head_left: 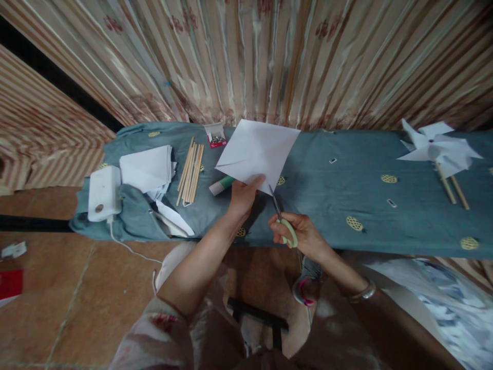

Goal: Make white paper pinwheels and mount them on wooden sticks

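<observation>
A square sheet of white paper (258, 146) is held up over the cloth-covered table, one corner pointing toward me. My left hand (245, 196) grips its near edge, thumb on top. A slit shows near the sheet's left corner. In my right hand (298, 228) is a pair of scissors (288, 230) with light green handles. Their blades meet the paper at its near corner. Partly behind my left hand lies a green and white tube (221, 185).
Left of the paper are wooden sticks (190, 172), a small red box (216, 136) of metal pins, a paper stack (146, 167) and a white device (105, 192) with a cable. Paper pinwheels (439, 146) on sticks lie at the right. A curtain (262, 61) hangs behind.
</observation>
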### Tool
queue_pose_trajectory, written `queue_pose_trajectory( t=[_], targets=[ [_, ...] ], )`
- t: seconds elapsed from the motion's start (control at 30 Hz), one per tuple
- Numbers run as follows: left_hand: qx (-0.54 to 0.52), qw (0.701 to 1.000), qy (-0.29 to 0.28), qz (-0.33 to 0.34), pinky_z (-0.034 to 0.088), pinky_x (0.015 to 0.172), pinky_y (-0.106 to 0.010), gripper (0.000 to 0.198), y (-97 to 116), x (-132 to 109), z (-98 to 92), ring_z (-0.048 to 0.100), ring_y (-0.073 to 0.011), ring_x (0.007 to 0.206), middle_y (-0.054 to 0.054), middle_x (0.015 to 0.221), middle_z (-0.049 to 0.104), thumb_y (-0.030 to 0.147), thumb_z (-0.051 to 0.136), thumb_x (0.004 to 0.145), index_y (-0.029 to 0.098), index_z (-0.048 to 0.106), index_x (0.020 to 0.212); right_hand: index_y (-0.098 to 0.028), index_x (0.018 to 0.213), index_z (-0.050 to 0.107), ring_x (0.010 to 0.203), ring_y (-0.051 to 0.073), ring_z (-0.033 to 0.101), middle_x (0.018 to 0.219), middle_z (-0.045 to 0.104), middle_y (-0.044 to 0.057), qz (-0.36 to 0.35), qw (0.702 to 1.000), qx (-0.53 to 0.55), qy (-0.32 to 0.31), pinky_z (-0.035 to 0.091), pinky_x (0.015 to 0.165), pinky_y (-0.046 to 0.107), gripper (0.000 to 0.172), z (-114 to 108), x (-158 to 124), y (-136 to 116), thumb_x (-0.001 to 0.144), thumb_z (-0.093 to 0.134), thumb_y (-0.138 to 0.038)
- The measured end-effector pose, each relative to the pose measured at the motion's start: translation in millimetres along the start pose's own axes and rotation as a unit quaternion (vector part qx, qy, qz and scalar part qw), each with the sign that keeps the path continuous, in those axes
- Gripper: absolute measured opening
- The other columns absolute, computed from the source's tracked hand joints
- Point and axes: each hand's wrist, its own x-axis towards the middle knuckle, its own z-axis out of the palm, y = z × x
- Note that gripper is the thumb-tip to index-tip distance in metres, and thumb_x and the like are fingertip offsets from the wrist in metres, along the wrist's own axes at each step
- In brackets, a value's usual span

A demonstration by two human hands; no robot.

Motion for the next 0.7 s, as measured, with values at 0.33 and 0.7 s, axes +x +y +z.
queue_pose_trajectory(
  t=[0.33, 0.7],
  targets=[
    [0.018, 1.000, -0.013, -0.020, 0.045, 0.059, -0.025, 0.009, 3.7, -3.5, -0.8, 0.056, -0.0119, 0.058, 0.001, 0.064, 0.064, 0.015, 0.073, 0.062, 0.016, 0.064, 0.064, -0.017, 0.076, 0.069, 0.044, 0.007, 0.050, 0.051, 0.059, -0.003, 0.006, 1.000, -0.005, 0.014, 0.038, 0.039, 0.018, 0.043, -1.4, -0.5, 1.8, 0.061, 0.079, -0.056],
    [0.041, 0.999, -0.024, -0.018, 0.046, 0.062, -0.027, 0.009, 0.5, -3.5, -2.3, 0.057, -0.0132, 0.059, 0.000, 0.066, 0.066, 0.018, 0.073, 0.060, 0.016, 0.065, 0.063, -0.018, 0.077, 0.070, 0.046, 0.008, 0.051, 0.052, 0.058, -0.003, -0.006, 1.000, 0.010, 0.010, 0.041, 0.044, 0.019, 0.037, -4.9, 1.9, 7.7, 0.064, 0.080, -0.050]
  ],
)
